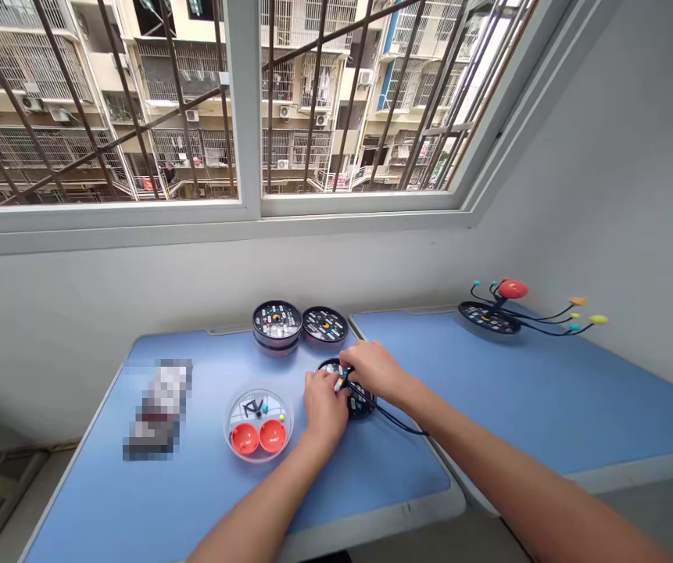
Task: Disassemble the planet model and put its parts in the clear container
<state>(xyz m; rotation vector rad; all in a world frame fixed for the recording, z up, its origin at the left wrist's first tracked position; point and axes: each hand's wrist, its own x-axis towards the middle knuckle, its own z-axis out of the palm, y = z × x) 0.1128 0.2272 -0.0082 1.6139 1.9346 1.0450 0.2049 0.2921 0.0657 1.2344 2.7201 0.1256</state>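
A round black base (362,405) with a printed planet disc lies on the blue table, partly covered by both hands. My left hand (325,405) rests at its left side, its fingers closed in a pinch near a small white piece (339,383). My right hand (376,369) reaches in from the right, fingertips closed on a black part above the middle of the base. Thin black curved rods (398,422) extend from between the hands toward the right front. The exact contact points are hidden by the fingers.
Left of the hands, a clear round dish (231,450) holds two red half-shells (273,435), small black parts and coloured beads. Behind are stacked round bases (277,327) and another base (324,325). An assembled planet model (492,317) stands back right. A pixelated item (160,407) lies left.
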